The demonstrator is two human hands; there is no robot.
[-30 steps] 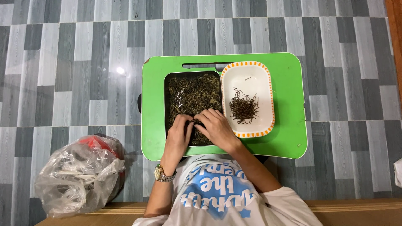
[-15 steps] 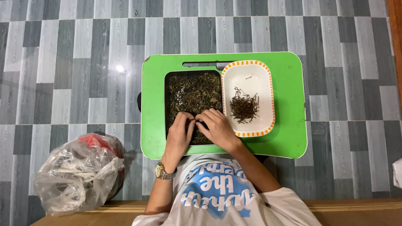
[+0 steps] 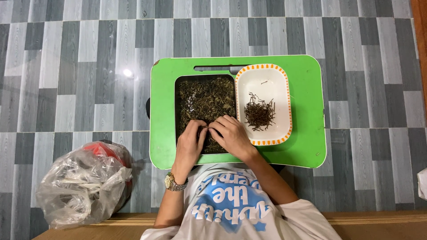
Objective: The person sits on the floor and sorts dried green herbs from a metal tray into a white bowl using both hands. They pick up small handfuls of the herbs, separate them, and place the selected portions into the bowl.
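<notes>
The dried leaves fill the dark tray directly under my hands, and I see both hands working at its near end. My left hand and right hand meet fingertip to fingertip over the leaves, pinching what looks like a thin stem between them; I can't make out the piece itself. Compared with a second ago almost nothing has shifted: the hands sit in the same spot, the fingers only slightly rearranged, so I judge the picking is going on bit by bit, not finishing.

Just right of my right hand is the white dish with an orange rim, holding one small pile of dark stems. Both containers sit on the green tabletop. Count: one tray, one dish, one pile, one wristwatch on my left wrist, and one crumpled plastic bag on the floor, well left of my left hand.
</notes>
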